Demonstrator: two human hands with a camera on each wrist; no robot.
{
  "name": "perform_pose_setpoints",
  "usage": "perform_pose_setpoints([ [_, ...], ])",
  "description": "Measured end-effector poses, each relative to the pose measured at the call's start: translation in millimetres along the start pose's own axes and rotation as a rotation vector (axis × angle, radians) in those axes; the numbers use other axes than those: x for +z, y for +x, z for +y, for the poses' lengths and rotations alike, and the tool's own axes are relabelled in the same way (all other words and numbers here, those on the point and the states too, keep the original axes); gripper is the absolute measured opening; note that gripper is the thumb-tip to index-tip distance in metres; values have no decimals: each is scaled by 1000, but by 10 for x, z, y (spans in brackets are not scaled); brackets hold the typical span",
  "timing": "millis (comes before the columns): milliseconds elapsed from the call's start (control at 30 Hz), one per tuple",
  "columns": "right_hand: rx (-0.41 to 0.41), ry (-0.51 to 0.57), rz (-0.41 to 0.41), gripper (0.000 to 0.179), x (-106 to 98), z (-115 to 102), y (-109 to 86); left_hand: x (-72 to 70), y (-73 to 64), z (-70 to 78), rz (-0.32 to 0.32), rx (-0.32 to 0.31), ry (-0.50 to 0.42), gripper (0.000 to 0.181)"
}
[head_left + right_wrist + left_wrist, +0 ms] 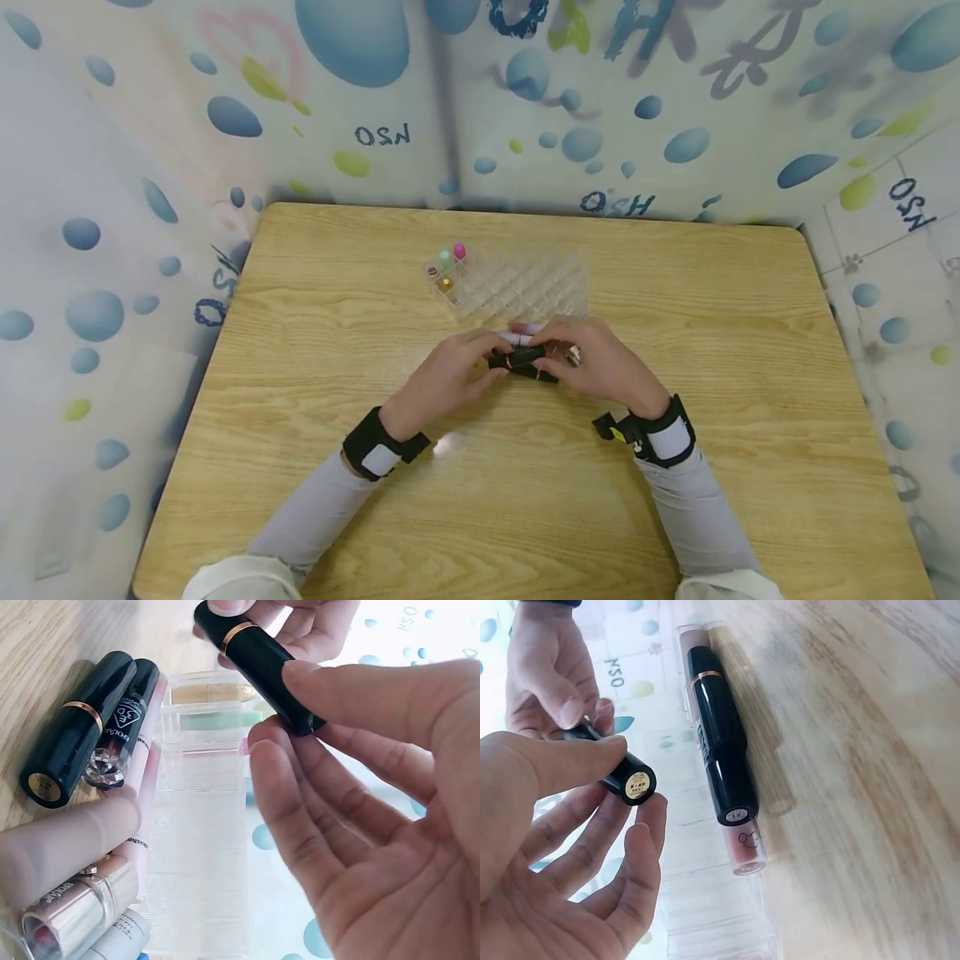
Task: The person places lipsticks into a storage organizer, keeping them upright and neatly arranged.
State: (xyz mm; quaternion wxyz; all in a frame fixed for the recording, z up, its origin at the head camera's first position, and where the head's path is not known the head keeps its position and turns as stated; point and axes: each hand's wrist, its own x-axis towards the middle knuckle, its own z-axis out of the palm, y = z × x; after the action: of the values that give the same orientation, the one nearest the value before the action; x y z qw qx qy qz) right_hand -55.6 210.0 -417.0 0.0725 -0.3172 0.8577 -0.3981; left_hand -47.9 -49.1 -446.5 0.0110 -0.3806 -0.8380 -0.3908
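Both hands pinch one black lipstick tube [262, 664] with a gold band, one at each end. In the head view the left hand [450, 372] is at its left end and the right hand [596, 362] at its right end. The tube looks capped, held above the table. The left wrist view shows a round gold label on the base of the black tube [634, 782], between thumb and fingers. Another black lipstick tube [79, 727] with a gold band lies below, beside a dark tube [124, 712] with a faceted clear end.
Behind the hands a clear compartment organizer [525, 279] holds several cosmetics at its left end, including a pink-topped one [460, 250]. More cosmetics lie before it: a pinkish tube [525, 328], a frosted tube [67, 832] and a gold lipstick [86, 900]. A patterned wall covering [510, 125] borders the table [315, 350].
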Motion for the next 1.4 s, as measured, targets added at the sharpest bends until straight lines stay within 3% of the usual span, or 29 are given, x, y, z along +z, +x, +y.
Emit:
perform_pose_setpoints([
  [200, -46, 91, 51, 24, 47, -31, -8, 35, -28, 3, -1, -2, -42, 26],
  [333, -70, 89, 85, 24, 61, -66, 2, 52, -24, -6, 8, 6, -45, 27],
  [633, -39, 175, 113, 27, 72, -119, 22, 58, 17, 6, 33, 20, -67, 28],
  [1067, -133, 34, 175, 21, 97, -140, 45, 32, 84, 65, 98, 57, -48, 36],
  [1400, -180, 22, 187, 19, 154, -119, 59, 47, 76, 81, 117, 66, -66, 32],
])
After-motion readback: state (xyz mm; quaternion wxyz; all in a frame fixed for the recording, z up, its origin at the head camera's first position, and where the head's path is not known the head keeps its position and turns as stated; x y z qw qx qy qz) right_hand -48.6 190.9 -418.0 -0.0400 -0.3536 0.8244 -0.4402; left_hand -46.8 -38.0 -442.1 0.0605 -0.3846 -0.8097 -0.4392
